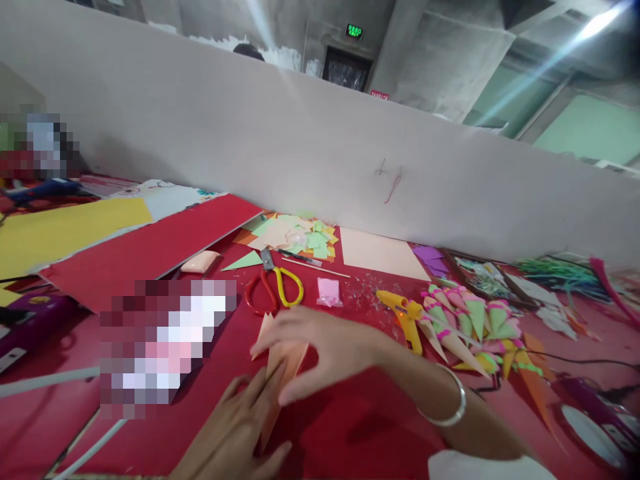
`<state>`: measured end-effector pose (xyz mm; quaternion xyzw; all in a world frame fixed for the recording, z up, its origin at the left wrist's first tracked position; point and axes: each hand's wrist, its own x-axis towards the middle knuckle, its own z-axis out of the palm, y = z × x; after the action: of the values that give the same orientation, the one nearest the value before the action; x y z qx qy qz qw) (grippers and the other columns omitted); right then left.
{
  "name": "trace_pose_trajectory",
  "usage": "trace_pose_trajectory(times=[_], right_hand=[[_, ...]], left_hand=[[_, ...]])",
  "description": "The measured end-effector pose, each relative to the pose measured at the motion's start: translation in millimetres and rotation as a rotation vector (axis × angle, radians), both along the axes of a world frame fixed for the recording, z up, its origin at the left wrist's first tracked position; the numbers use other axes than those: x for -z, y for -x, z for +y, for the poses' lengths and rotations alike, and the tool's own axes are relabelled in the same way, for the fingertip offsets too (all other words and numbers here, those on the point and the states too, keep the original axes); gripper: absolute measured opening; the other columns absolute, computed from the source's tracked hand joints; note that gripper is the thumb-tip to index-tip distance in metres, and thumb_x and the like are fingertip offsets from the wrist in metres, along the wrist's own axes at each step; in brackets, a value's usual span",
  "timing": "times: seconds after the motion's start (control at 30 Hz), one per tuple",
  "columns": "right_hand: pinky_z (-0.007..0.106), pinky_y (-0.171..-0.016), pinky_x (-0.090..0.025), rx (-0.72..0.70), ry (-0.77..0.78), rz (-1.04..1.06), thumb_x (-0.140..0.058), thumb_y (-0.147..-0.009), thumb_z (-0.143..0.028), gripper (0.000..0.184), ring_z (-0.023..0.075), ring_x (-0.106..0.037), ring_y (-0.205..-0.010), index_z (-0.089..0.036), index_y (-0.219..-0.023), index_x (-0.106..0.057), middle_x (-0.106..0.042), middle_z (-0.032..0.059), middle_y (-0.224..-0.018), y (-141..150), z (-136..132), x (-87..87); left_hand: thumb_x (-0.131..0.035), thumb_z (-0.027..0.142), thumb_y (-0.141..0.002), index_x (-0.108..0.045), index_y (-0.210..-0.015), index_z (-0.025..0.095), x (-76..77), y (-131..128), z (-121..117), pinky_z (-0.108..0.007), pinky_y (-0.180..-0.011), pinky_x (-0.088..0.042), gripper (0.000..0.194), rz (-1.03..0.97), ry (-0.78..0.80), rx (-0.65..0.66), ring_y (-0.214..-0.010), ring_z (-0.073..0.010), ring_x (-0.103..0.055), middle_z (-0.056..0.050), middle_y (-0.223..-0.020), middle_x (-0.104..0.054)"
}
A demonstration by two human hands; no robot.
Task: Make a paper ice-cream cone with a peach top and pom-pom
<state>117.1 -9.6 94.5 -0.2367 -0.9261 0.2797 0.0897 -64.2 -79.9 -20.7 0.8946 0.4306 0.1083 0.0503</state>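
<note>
A folded piece of light orange paper (291,363) lies on the red tabletop in front of me. My left hand (240,427) rests on its lower part, fingers stretched out and thumb apart. Over the upper part reaches my right hand (325,340), a white bangle on its wrist. Its fingers extend across the paper and its thumb is spread away; whether the fingertips touch the paper is hard to tell. Just beyond sit scissors (285,287) with one red and one yellow handle, and a small pink packet (329,292).
Right of my hands are a yellow glue gun (403,313) and a pile of small paper cones (470,320). Behind lie paper scraps (300,237) and a cream sheet (383,253). A large red board (160,243) and a blurred phone-like object (175,347) are left. A white partition (300,147) bounds the table.
</note>
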Motion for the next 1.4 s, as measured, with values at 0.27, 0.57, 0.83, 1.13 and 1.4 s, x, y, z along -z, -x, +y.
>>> trace_pose_trajectory(times=[0.27,0.57,0.83,1.13,1.4], right_hand=[[0.028,-0.072,-0.037,0.268,-0.454,-0.246,-0.046,-0.084,-0.017,0.013,0.0156,-0.048,-0.086,-0.019,-0.094,-0.054,-0.061,0.0002,-0.096,-24,-44,43.2],[0.026,-0.065,-0.037,0.278,-0.563,-0.102,-0.039,-0.088,-0.020,0.019,0.0123,-0.051,-0.076,-0.019,-0.090,-0.058,-0.064,0.0003,-0.095,-52,-63,89.5],[0.025,-0.072,-0.042,0.368,-0.401,-0.091,-0.041,-0.086,-0.019,0.020,0.0120,-0.052,-0.082,-0.020,-0.093,-0.060,-0.062,-0.0009,-0.106,-59,-73,110.2],[0.034,-0.084,-0.040,0.528,-0.316,-0.151,-0.050,-0.080,-0.019,0.025,0.0200,-0.047,-0.101,-0.024,-0.103,-0.058,-0.056,0.0057,-0.112,-61,-84,104.0],[0.025,-0.072,-0.043,0.732,-0.114,0.051,-0.048,-0.082,-0.022,0.016,0.0126,-0.054,-0.081,-0.023,-0.087,-0.063,-0.060,0.0020,-0.087,-43,-96,106.5]], left_hand=[[-0.055,0.022,-0.059,-0.025,-0.133,0.017,1.5,-15,-3,-0.029,-0.081,-0.049,0.080,-0.180,0.191,-0.043,-0.107,-0.0227,-0.052,-0.011,-0.128,-0.045],[-0.050,0.014,-0.070,-0.034,-0.128,0.026,-5.6,11,3,-0.023,-0.080,-0.043,0.061,0.000,0.039,0.121,-0.090,-0.0157,-0.057,-0.004,-0.108,-0.058],[-0.050,0.024,-0.079,-0.053,-0.109,0.029,5.2,11,5,-0.036,-0.093,-0.025,0.031,0.041,-0.315,0.171,-0.108,-0.0209,-0.041,-0.001,-0.126,-0.045],[-0.044,0.009,-0.080,-0.050,-0.112,0.025,-4.8,4,8,-0.026,-0.078,-0.040,0.036,0.068,-0.064,0.306,-0.082,-0.0132,-0.055,0.001,-0.095,-0.061],[-0.042,0.016,-0.084,-0.059,-0.101,0.026,-4.2,12,6,-0.023,-0.074,-0.046,0.027,-0.105,0.117,0.179,-0.079,-0.0118,-0.058,0.000,-0.092,-0.063]])
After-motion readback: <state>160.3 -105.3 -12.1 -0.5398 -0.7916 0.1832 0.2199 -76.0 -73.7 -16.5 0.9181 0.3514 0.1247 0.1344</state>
